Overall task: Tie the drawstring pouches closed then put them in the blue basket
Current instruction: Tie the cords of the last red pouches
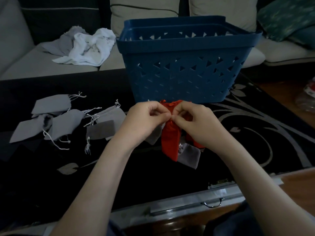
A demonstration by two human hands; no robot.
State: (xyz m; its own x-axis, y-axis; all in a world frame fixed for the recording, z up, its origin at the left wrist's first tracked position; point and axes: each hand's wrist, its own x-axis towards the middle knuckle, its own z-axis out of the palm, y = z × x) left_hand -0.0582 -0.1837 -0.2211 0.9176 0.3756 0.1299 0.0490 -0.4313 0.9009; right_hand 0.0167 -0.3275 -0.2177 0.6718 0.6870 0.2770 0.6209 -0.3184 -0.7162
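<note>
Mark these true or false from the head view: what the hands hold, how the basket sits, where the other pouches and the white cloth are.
1. The left hand and right hand both pinch the red drawstring pouch near its top. True.
2. The blue basket lies tipped on its side. False: it stands upright just beyond the hands.
3. Several grey drawstring pouches lie loose to the left of the hands. True.
4. The crumpled white cloth is draped over the basket rim. False: it lies on the sofa, left of the basket and apart from it.
</note>
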